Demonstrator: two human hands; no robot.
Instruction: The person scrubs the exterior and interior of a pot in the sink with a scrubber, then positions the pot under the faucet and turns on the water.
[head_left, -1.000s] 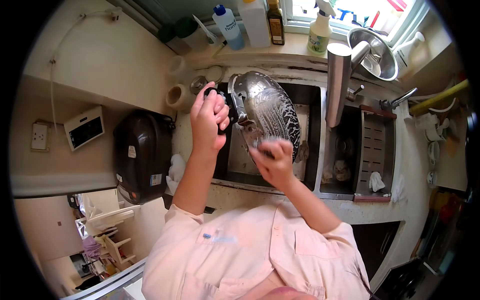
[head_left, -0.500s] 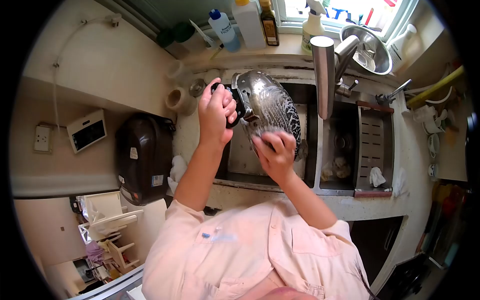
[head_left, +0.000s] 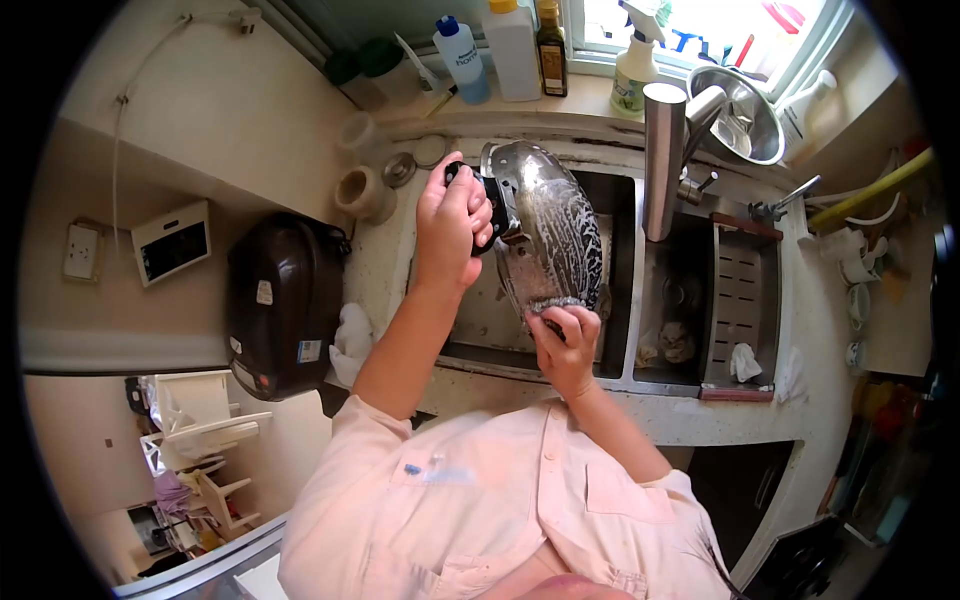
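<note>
A steel pan [head_left: 548, 215] streaked with white suds is held tilted on its side over the left sink basin [head_left: 617, 270]. My left hand [head_left: 448, 225] is closed around its black handle [head_left: 497, 215]. Down at the pan's near edge, my right hand [head_left: 566, 345] pinches a grey steel wool scrubber [head_left: 556, 303] and presses it against the soapy surface. The far side of the pan is out of sight.
A thick metal faucet [head_left: 662, 165] stands between the basins. On the right, a slotted tray [head_left: 737, 300] sits in the second basin. Several bottles and a steel bowl [head_left: 765, 140] line the back ledge. A dark brown appliance [head_left: 285, 305] stands at left.
My right hand has moved down the pan to its near edge, and the scrubber now shows. My left hand keeps its grip on the handle. The whole view has shifted slightly.
</note>
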